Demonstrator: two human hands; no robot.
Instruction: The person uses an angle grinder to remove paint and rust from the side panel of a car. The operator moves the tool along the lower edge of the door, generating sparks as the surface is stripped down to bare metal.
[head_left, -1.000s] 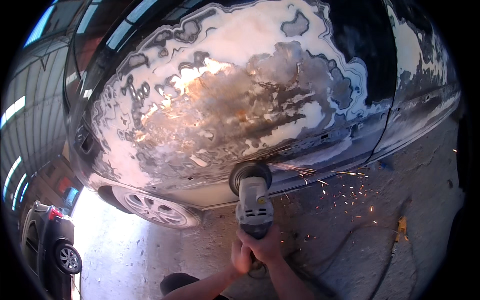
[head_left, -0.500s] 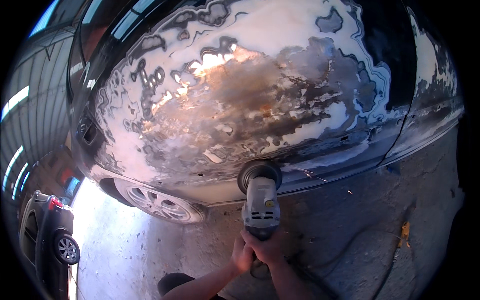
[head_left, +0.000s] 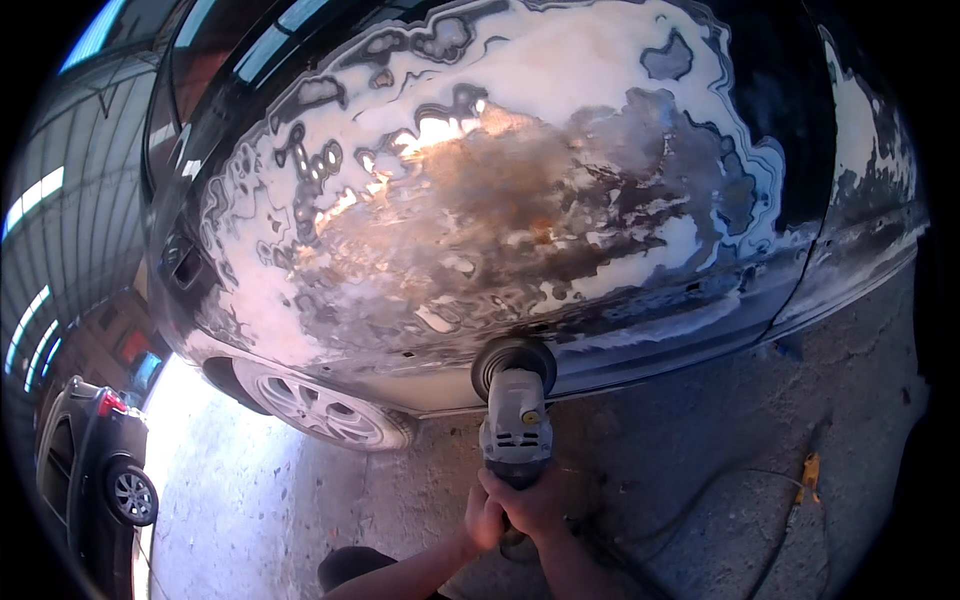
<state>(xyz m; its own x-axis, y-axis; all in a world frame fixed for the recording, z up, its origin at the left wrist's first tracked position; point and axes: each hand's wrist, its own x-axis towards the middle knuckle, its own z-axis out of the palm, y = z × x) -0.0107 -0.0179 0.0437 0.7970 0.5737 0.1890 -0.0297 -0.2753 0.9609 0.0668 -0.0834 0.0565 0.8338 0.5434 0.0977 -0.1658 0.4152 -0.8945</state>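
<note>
Both hands are wrapped around the rear of a grey angle grinder (head_left: 517, 418) with a dark round disc (head_left: 498, 362). My left hand (head_left: 484, 518) is closed on the left side of its dark rear end, and my right hand (head_left: 538, 500) grips it from the right. The disc lies against the lower edge of a car's side panel (head_left: 480, 255), right of the wheel (head_left: 320, 405). The panel is stripped in patches, with pale filler, brown rusty and dark metal areas, and wavy paint edges around them. My palms hide the grinder's grip.
A cable (head_left: 690, 505) runs over the concrete floor (head_left: 380, 500) toward a yellow connector (head_left: 810, 478) at right. Another dark car (head_left: 100, 470) stands at far left, beside a brightly sunlit strip of floor. My dark-clothed knee (head_left: 345, 568) shows at the lower edge.
The grinder and my hands have moved slightly left, with its disc a little lower in view. Thin orange streaks right of the disc are gone. Both hands keep their hold.
</note>
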